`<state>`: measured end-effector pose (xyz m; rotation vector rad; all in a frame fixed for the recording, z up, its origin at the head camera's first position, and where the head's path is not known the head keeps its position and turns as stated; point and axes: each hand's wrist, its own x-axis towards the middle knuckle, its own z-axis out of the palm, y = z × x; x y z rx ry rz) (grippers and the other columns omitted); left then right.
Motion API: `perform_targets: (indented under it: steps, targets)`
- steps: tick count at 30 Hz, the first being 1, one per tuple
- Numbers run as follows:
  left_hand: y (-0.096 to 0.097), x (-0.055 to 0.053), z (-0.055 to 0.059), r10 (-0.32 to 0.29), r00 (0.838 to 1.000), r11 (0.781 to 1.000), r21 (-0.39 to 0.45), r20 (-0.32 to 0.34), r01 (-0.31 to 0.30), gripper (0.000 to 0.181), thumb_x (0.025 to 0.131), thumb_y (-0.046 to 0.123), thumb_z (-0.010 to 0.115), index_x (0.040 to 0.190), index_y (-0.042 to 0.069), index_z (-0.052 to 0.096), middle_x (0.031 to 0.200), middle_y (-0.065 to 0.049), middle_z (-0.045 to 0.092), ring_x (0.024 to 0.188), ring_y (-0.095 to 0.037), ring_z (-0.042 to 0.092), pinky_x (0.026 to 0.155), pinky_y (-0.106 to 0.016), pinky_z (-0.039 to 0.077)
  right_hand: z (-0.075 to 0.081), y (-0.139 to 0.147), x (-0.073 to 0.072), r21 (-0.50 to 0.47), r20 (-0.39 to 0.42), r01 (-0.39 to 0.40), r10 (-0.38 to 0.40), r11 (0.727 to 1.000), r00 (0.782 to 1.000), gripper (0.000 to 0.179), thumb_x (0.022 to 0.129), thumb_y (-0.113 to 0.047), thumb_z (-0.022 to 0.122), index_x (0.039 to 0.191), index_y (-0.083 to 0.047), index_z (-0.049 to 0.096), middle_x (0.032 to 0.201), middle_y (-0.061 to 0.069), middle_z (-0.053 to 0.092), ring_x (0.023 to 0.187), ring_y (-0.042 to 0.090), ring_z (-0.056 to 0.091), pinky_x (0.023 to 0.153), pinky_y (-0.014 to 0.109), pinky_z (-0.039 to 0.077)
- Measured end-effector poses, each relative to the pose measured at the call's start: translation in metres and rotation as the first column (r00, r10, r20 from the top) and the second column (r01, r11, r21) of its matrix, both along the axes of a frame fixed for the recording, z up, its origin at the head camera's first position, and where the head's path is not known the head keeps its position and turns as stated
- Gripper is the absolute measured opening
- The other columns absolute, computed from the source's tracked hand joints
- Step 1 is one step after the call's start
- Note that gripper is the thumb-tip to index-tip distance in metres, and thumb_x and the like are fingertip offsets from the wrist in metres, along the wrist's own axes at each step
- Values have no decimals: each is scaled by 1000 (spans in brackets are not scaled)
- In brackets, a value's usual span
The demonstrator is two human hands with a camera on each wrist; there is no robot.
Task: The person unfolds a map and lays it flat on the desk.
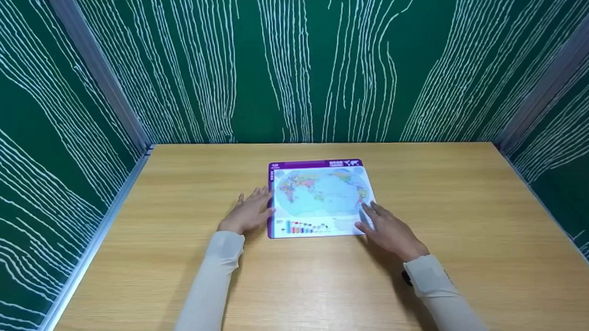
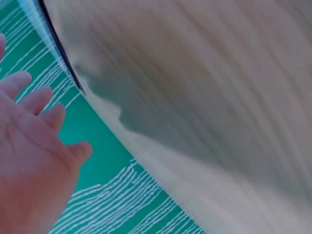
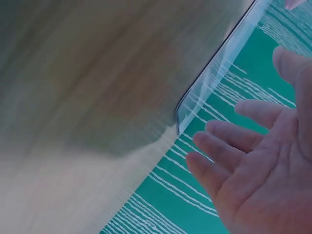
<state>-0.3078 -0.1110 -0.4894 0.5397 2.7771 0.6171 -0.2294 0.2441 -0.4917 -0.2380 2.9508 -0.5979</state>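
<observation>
Between both hands on wooden table [image 1: 181,287] | map board [image 1: 320,196] lay flat | left hand [image 1: 247,213] spread at its left edge | right hand [image 1: 387,231] spread, fingertips on lower right corner

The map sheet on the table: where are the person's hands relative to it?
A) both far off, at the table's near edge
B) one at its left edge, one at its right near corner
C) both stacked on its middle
B: the left hand lies at the left edge of the map sheet, the right hand at its right near corner.
</observation>
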Motion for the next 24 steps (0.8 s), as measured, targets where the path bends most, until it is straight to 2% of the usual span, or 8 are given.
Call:
perform_targets:
  steps: [3, 9, 17, 24]
  targets:
    - [5, 0, 1, -8, 999, 1000, -18, 38, 9, 60, 101, 43, 41, 154, 23, 22, 163, 1, 12, 151, -21, 4, 121, -51, -5, 0, -5, 1, -9, 7, -24, 24, 1000, 1000, 69, 98, -49, 47, 153, -13, 26, 157, 22, 23, 142, 45, 26, 111, 62, 29]
    - [13, 1, 1, -17, 995, 999, -45, 95, 22, 59, 99, 43, 45, 153, 26, 26, 162, 1, 15, 151, -19, 5, 122, -49, -4, 1, -12, 1, 11, 69, -53, 53, 999, 996, 63, 99, -46, 46, 152, -16, 30, 158, 20, 23, 144, 42, 23, 113, 60, 26]
    - [15, 2, -1, -47, 995, 994, -91, 89, 55, 56, 100, 40, 45, 152, 23, 29, 162, -1, 16, 151, -20, 6, 122, -50, -3, -1, -14, 1, 22, 87, -84, 82, 996, 993, 60, 99, -45, 47, 150, -16, 35, 158, 20, 23, 145, 42, 21, 113, 60, 26]
    - [14, 4, 0, -51, 993, 995, -83, 111, 60, 56, 100, 39, 46, 152, 23, 29, 162, -1, 16, 151, -22, 5, 121, -51, -3, -1, -13, 1, 28, 81, -117, 115, 993, 990, 58, 99, -41, 48, 148, -12, 38, 156, 23, 25, 144, 43, 23, 112, 60, 28]
